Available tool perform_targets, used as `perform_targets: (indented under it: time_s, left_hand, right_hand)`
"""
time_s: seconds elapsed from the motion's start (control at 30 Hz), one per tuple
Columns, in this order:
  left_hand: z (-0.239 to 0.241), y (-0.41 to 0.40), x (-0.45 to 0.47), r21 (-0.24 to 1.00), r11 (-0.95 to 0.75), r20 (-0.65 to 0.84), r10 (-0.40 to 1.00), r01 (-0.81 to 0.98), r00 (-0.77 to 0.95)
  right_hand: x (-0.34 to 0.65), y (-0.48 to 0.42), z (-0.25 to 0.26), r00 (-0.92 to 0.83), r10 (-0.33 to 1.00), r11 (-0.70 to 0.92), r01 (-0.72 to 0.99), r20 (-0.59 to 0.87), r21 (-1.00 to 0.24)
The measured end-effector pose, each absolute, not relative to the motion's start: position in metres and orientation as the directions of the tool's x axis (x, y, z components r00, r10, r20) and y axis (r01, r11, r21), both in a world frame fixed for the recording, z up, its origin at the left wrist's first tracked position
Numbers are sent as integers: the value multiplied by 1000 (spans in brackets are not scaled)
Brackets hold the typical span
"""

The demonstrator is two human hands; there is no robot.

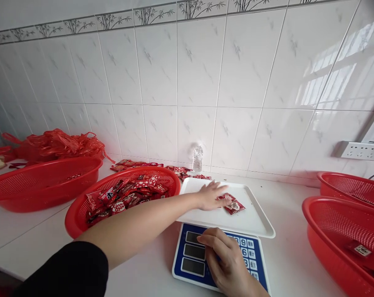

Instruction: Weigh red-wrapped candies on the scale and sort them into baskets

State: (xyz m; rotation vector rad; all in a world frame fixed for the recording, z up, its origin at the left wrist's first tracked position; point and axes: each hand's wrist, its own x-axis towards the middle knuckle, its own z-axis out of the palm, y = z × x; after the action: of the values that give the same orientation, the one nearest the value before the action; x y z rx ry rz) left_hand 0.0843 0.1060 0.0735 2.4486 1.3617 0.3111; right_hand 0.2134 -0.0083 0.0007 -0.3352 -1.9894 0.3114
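My left hand (210, 194) reaches across onto the white tray (255, 218) of a scale, fingers spread flat and touching red candy packets (233, 204) that lie on the tray. My right hand (226, 258) rests on the scale's blue keypad panel (252, 253), fingers curled down over the buttons beside the displays. A red basket (78, 210) full of red wrapped candies stands just left of the scale, under my left forearm.
An empty-looking red basket (35, 183) sits far left with red plastic bags (57, 142) behind it. Two more red baskets (338, 231) stand at the right. A small water bottle (197, 159) stands by the tiled wall. A wall socket (358, 150) is at right.
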Motion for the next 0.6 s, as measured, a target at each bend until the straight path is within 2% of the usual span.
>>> perform_targets:
  time_s: [0.07, 0.1, 0.2, 0.33, 0.43, 0.6]
  left_hand:
    - [86, 114, 56, 424, -471, 178, 881, 773, 439]
    - [92, 116, 38, 458, -407, 205, 913, 790, 352]
    - [102, 114, -24, 481, -169, 76, 986, 860, 151]
    - [91, 87, -85, 385, 9, -177, 982, 923, 65]
    - [75, 67, -101, 308, 30, -293, 954, 951, 65]
    - [61, 58, -97, 163, -70, -333, 935, 984, 121]
  right_hand:
    - [214, -9, 0, -425, 366, 928, 95, 828, -361]
    - [215, -10, 0, -430, 363, 929, 95, 826, -359]
    - [216, -12, 1, -442, 361, 929, 96, 821, -357]
    - [216, -11, -1, -443, 351, 933, 91, 825, -348]
    - [215, -10, -3, -451, 341, 938, 102, 825, -332]
    - [214, -7, -7, -454, 357, 933, 122, 817, -340]
